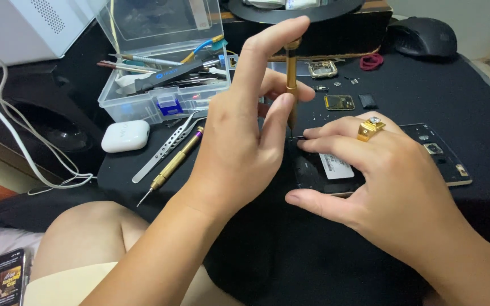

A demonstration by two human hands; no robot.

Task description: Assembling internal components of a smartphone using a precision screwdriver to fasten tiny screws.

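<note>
Right hand (389, 187) is closest to us, gold ring on one finger, fingers spread flat and pinning down the opened phone (370, 161) on the black worktop (438, 96); nothing is clasped in that grip. Left hand (245, 136) is closed around a brass screwdriver (291, 85), held upright with the forefinger capping its top and the tip touching the phone just beside the right fingertips. Further out, a second screwdriver (171, 165) and tweezers (165, 146) lie left, next to a white earbud case (125, 136) and a clear tool box (163, 68).
</note>
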